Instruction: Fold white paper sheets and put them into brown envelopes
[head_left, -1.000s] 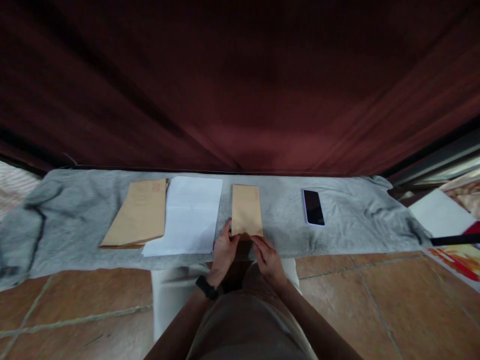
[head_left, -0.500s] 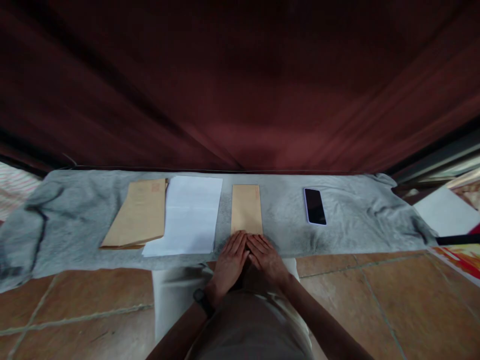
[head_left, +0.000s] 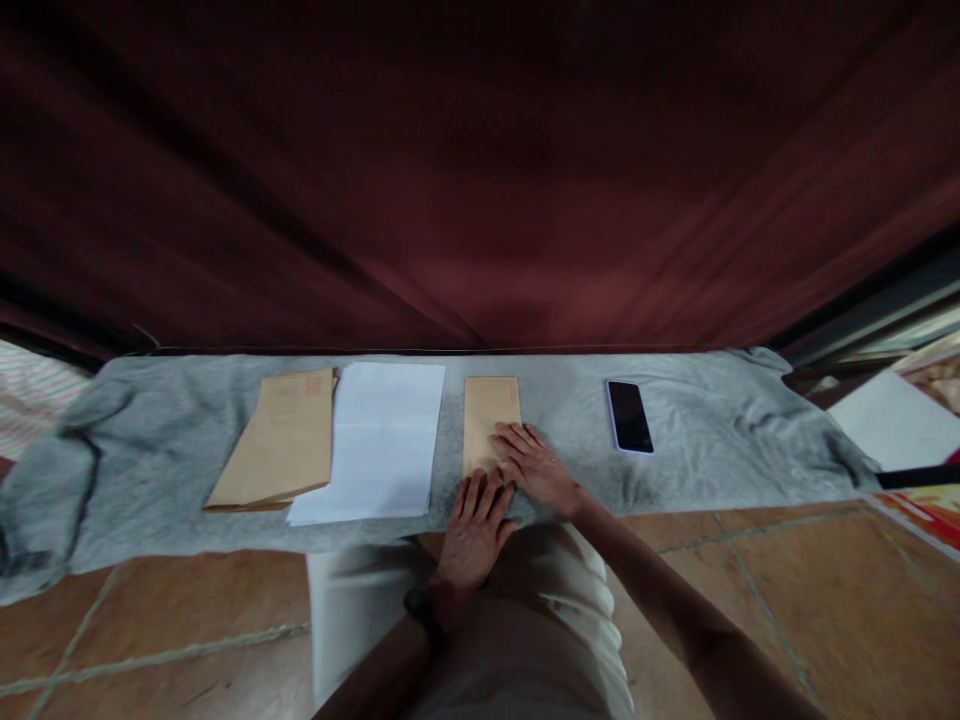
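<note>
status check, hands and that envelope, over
Left hand flat on brown envelope's near end. Right hand flat across it. Phone apart, right.

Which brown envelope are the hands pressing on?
The single brown envelope right of the white paper: both hands rest flat on it. The brown envelope pile left of the paper lies untouched.

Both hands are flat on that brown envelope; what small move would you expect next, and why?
Probably the right hand slides along the brown envelope to press it flat: it lies palm-down on it, while the left hand pins the near end on the grey cloth.
</note>
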